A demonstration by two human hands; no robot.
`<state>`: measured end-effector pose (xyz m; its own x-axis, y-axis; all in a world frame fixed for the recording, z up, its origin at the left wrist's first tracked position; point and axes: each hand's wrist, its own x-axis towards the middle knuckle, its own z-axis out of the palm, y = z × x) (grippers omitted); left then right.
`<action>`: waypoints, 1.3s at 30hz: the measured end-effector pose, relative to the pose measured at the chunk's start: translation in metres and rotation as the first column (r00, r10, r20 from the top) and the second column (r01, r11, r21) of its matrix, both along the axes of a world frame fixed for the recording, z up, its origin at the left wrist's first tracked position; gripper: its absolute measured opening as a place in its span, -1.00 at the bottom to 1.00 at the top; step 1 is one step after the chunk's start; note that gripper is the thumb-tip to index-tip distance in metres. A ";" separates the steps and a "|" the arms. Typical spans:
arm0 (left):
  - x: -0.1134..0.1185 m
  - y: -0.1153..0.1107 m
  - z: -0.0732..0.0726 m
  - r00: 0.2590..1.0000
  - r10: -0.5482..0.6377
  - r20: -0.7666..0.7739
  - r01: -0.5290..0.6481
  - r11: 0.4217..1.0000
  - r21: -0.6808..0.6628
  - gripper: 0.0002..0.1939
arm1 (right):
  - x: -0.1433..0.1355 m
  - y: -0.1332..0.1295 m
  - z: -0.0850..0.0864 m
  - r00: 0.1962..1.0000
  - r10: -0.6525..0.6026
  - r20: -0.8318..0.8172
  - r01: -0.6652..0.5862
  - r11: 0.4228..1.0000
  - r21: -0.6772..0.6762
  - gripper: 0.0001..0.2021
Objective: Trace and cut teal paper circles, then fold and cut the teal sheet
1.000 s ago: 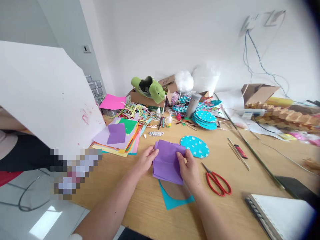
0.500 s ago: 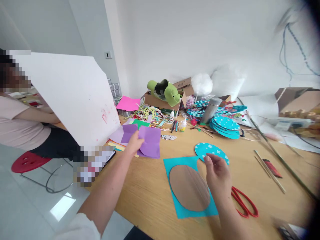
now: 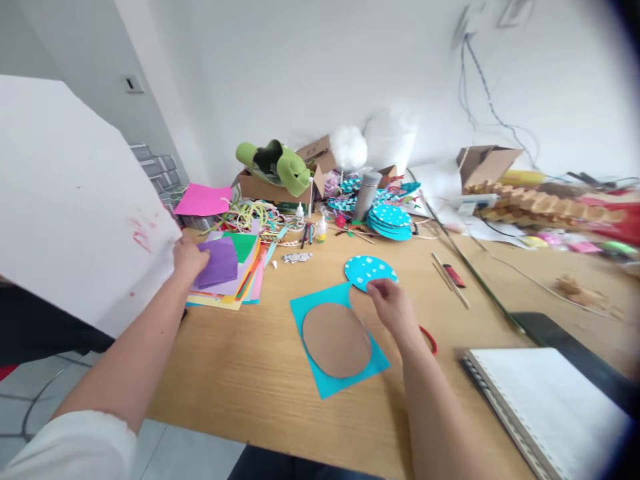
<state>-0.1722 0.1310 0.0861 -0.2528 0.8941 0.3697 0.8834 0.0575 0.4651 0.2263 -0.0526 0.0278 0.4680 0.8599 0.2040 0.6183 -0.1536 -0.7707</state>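
Note:
My left hand [image 3: 190, 259] is closed on the folded purple sheet [image 3: 218, 264], which lies over a stack of coloured papers [image 3: 254, 280]. At the near edge of a blue patterned oval [image 3: 369, 269], my right hand [image 3: 393, 303] has its thumb and fingers pressed together; whatever is between them is too small to make out. A brown cardboard oval [image 3: 336, 340] rests on a turquoise sheet [image 3: 326, 387] in front of me. Beside my right wrist, part of red-handled scissors [image 3: 429, 340] shows, the rest hidden by my forearm.
A large white board [image 3: 75, 200] stands at the left. Along the back are a box with green hats [image 3: 275, 167], glue bottles [image 3: 321, 231], a grey flask [image 3: 367, 197] and stacked blue ovals [image 3: 390, 223]. A spiral notebook [image 3: 547, 407] lies at the right, near a long stick [image 3: 470, 270].
The view has turned right. My left hand has drawn the purple sheet left, and it now appears folded smaller over the paper stack. My right hand stays near the patterned oval.

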 end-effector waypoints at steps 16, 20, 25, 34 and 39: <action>0.173 -0.202 -0.039 0.433 -0.900 -0.051 0.854 0.428 -0.296 -0.78 | -0.008 -0.006 -0.001 0.977 0.175 0.125 -0.109 0.904 -0.414 -0.73; 0.174 -0.208 -0.045 0.442 -0.892 -0.094 0.821 0.444 -0.358 -0.86 | -0.008 -0.004 -0.002 0.983 0.178 0.050 -0.142 0.899 -0.415 -0.71; 0.171 -0.208 -0.052 0.469 -0.881 -0.058 0.832 0.463 -0.305 -0.82 | -0.001 0.000 -0.007 0.981 0.170 -0.090 -0.192 0.897 -0.397 -0.69; 0.160 -0.211 -0.057 0.493 -0.868 0.056 0.855 0.471 -0.218 -0.77 | -0.001 -0.004 -0.005 0.933 0.229 -0.279 -0.319 0.885 -0.339 -0.51; 0.157 -0.215 -0.060 0.496 -0.864 0.083 0.863 0.481 -0.153 -0.74 | -0.009 -0.011 0.006 0.874 0.337 -0.351 -0.419 0.887 -0.193 -0.50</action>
<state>-0.0155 -0.0844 0.0259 0.6806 0.7031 0.2060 0.5309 -0.6670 0.5228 0.2171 -0.0636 0.0340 0.0986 0.9847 -0.1434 0.4143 -0.1716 -0.8938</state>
